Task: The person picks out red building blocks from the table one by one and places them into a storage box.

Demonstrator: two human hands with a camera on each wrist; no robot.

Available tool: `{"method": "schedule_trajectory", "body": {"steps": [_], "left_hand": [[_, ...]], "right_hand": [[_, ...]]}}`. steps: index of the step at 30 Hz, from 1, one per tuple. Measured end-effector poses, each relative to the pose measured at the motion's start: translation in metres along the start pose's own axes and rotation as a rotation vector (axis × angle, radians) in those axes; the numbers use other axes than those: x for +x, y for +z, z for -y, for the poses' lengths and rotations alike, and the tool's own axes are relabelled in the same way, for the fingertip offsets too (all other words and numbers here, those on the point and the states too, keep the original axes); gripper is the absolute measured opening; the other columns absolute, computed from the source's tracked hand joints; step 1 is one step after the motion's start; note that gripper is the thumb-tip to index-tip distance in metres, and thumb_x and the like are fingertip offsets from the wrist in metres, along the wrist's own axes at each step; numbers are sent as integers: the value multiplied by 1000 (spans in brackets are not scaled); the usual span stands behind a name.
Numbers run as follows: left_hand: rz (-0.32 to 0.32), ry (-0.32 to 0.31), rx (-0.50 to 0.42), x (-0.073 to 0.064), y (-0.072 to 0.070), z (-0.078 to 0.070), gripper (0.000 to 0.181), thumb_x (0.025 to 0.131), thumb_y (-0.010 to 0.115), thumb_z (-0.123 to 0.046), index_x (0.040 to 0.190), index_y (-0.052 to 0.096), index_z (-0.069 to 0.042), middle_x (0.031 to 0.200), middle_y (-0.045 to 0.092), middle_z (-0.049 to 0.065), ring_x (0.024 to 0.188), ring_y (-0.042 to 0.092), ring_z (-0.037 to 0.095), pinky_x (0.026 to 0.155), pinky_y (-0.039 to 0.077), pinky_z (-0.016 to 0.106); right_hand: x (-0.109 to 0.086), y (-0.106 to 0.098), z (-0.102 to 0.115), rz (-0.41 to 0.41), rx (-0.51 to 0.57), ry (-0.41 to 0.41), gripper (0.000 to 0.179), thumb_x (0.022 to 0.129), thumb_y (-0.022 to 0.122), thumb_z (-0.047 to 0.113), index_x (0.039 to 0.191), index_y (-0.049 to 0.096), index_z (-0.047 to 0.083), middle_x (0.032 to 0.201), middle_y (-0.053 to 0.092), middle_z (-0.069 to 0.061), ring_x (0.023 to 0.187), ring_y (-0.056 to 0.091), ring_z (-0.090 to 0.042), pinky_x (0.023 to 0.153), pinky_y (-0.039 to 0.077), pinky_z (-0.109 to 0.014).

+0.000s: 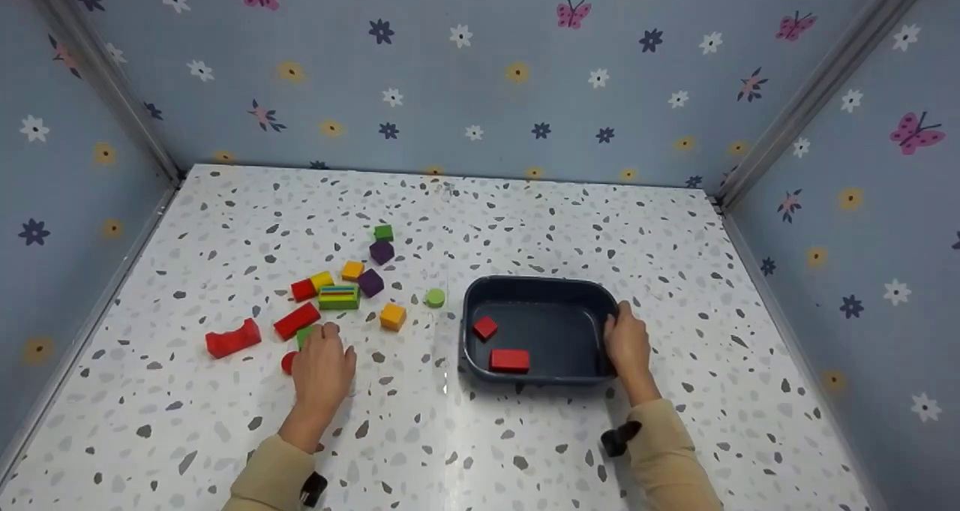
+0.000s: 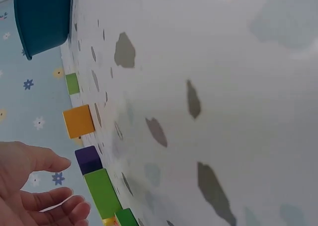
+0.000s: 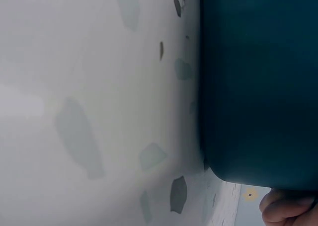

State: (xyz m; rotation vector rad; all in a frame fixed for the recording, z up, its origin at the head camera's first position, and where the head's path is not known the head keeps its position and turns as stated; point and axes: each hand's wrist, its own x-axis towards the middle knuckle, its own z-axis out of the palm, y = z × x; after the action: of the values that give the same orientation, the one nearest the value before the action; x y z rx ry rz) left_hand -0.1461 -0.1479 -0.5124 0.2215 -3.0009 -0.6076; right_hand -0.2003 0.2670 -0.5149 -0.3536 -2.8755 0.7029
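Note:
My right hand grips the right end of a dark blue plastic bin; in the right wrist view its fingers curl at the bin's end. Inside the bin lie a red cube and a red rectangular block. My left hand hovers over the near side of the block group, holding nothing visible. Its thumb and fingers stand apart in the left wrist view. Partly hidden by it are a green block and a red round block. Just beyond is a red rectangular block.
Around the left hand lie a red arched block, a striped green block, orange cubes, purple blocks, a small red block, a yellow block and a far green block. A light green round block sits nearer the bin.

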Motion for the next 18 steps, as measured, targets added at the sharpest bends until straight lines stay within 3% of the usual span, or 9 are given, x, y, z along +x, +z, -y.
{"method": "schedule_trajectory", "body": {"steps": [9, 18], "left_hand": [[-47, -53, 4, 1, -9, 21, 45, 78, 64, -10, 107, 39, 14, 100, 39, 29, 87, 41, 40, 66, 43, 49], [63, -159, -3, 5, -10, 39, 55, 80, 63, -11, 116, 33, 17, 110, 33, 33, 98, 35, 46, 75, 41, 55]], "right_hand": [[2, 0, 1, 17, 2, 25, 22, 90, 43, 10, 107, 46, -3, 95, 58, -27, 81, 58, -38, 63, 45, -48], [2, 0, 2, 51, 9, 45, 22, 91, 43, 11, 108, 46, -2, 98, 57, -26, 83, 58, -36, 65, 45, -46]]}}
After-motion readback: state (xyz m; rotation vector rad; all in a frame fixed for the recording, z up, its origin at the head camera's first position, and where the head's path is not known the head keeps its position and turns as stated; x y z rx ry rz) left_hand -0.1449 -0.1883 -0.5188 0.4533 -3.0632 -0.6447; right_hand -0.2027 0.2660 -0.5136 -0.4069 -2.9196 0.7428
